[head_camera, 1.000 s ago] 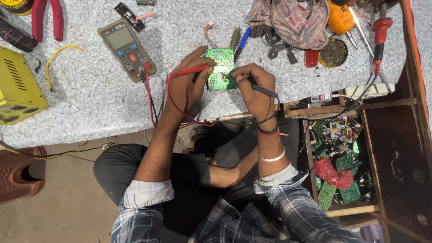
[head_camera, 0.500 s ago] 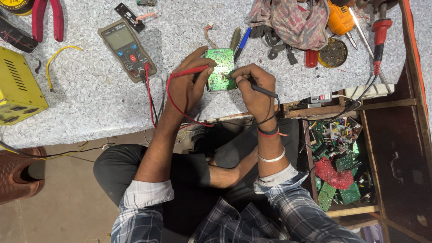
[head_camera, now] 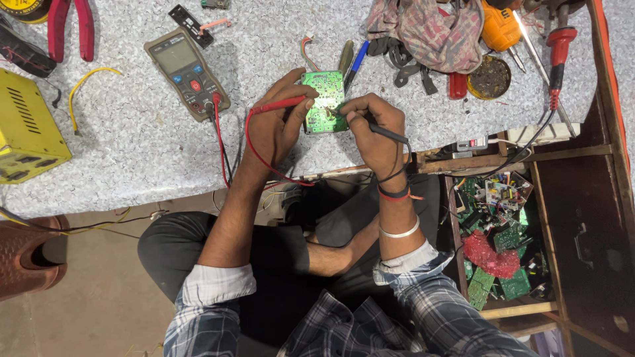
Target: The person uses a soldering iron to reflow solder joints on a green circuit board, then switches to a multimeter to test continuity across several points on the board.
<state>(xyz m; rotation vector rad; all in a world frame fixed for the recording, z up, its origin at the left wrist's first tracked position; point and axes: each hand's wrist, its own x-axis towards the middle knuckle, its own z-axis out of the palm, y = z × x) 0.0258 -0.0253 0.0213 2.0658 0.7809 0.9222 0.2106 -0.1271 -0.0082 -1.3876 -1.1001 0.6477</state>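
We see the left hand (head_camera: 276, 122) gripping the red probe (head_camera: 281, 104), fingers closed around it, its tip on the green circuit board (head_camera: 323, 102). The right hand (head_camera: 372, 129) pinches the black probe (head_camera: 383, 132) against the same board. The board lies on the speckled worktop (head_camera: 132, 152), between both hands. At ten o'clock from it sits the multimeter (head_camera: 187, 73); a rag (head_camera: 423, 30) lies at two o'clock.

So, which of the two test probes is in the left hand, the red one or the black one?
The red probe. The left hand holds it on the green circuit board; the right hand holds the black probe.
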